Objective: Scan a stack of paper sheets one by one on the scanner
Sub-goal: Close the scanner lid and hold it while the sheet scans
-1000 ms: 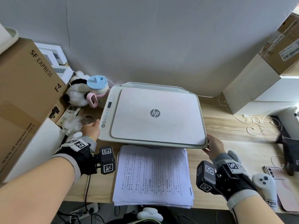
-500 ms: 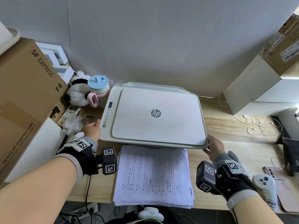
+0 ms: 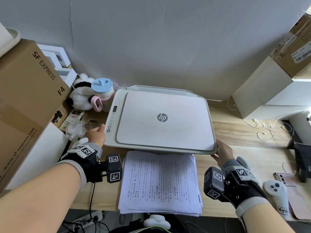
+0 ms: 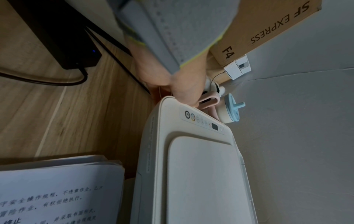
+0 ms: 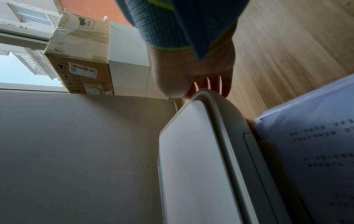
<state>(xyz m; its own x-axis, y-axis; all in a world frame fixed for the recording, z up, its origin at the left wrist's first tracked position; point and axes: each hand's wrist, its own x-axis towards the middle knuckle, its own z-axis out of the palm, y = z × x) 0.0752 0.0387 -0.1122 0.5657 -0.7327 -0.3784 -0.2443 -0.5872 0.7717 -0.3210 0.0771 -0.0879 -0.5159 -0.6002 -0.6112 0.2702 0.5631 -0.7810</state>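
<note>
A white HP scanner (image 3: 161, 118) sits on the wooden desk with its lid down. My left hand (image 3: 96, 134) grips its front left corner, beside the button panel; the left wrist view shows the thumb of the left hand (image 4: 182, 89) on the scanner (image 4: 201, 174) edge. My right hand (image 3: 222, 152) grips the front right corner; in the right wrist view the right hand (image 5: 201, 78) has fingers curled under the scanner (image 5: 201, 159) rim. A stack of printed paper sheets (image 3: 159, 182) lies in front of the scanner, between my wrists, untouched.
A large SF Express box (image 3: 25, 101) stands close on the left, with a panda plush (image 3: 80, 98), a blue-lidded cup (image 3: 102, 91) and crumpled plastic (image 3: 75, 130). White boxes (image 3: 262, 91), cables (image 3: 265, 130), a phone (image 3: 286, 180) and a white controller (image 3: 276, 192) crowd the right. The wall is right behind.
</note>
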